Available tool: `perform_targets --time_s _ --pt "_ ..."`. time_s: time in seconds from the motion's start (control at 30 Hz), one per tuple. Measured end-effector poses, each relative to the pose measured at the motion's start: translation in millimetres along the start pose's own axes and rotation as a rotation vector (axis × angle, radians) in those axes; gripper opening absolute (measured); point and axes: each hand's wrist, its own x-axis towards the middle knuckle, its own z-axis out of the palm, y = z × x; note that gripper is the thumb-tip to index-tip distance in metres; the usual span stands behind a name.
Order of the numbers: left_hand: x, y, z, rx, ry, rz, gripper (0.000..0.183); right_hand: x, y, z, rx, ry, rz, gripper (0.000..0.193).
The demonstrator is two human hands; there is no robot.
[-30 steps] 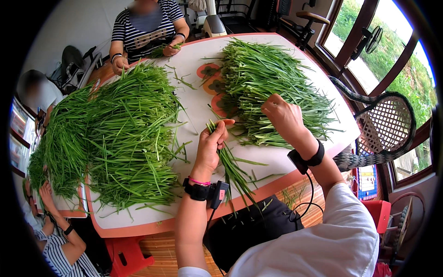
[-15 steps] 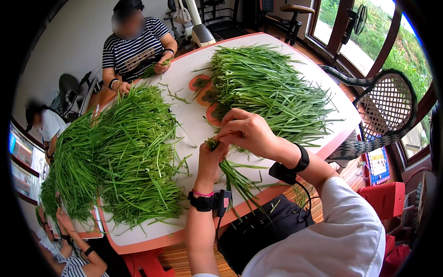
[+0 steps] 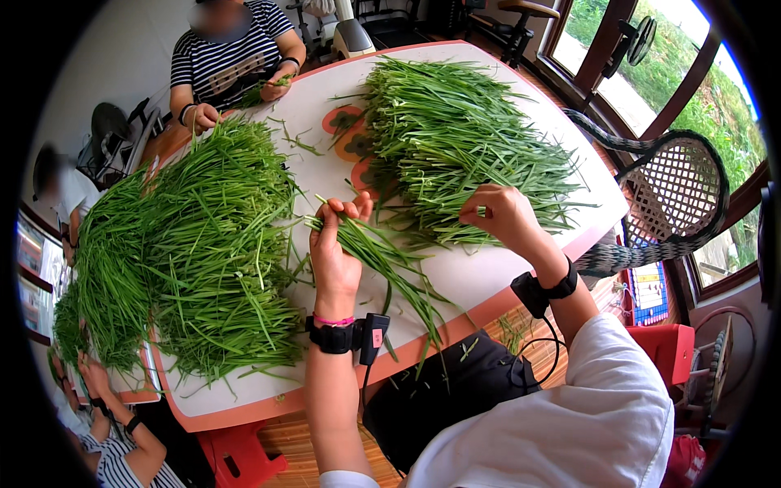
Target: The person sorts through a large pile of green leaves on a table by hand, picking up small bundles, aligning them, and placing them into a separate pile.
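My left hand [image 3: 335, 264] is closed around a small bunch of garlic chives [image 3: 378, 254] above the near part of the table. Their pale cut ends stick out left of the fingers, and the long green leaves droop right and down over the table edge. My right hand [image 3: 511, 218] hovers apart from the bunch, beside the near edge of a large chive pile [image 3: 447, 146]. Its fingers are curled in a pinch; whether something small is between them is hidden. To the left of my left hand lies another broad heap of chives [image 3: 224, 252].
The white table [image 3: 313, 175] has a salmon-coloured rim and printed flowers. Across it a person in a striped shirt [image 3: 232, 57] holds chives. Other people sit at the left. A woven chair [image 3: 679, 183] and a red stool [image 3: 663, 350] stand at the right.
My hands were together at the bunch's cut ends and are now apart. The right one moved right to the pile's edge; the left one, still holding the bunch, shifted left and up.
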Motion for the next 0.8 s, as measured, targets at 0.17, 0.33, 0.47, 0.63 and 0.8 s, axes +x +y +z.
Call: perform_targets --time_s 0.17,0.33,0.47,0.63,0.8 --pt "-2.8 0.0 -1.7 -0.058 0.076 -0.127 0.017 -8.1 3.7 12.1 -0.106 -0.061 -0.06 0.01" --pt "-2.2 -1.8 0.1 0.194 0.104 -0.113 0.026 -9.5 6.8 18.7 -0.187 -0.037 -0.129 0.009" --pt "-3.5 -1.2 3.5 0.231 0.077 -0.179 0.026 -9.1 -6.2 14.9 -0.168 0.025 -0.125 0.008" --pt "-12.5 -2.8 14.9 0.492 -0.066 -0.235 0.029 -3.0 -36.4 4.5 0.215 0.032 -0.05 0.008" --pt "-21.1 -5.8 30.4 0.565 -0.145 -0.226 0.026 11.6 -76.7 8.7 0.45 0.079 -0.129 0.01"
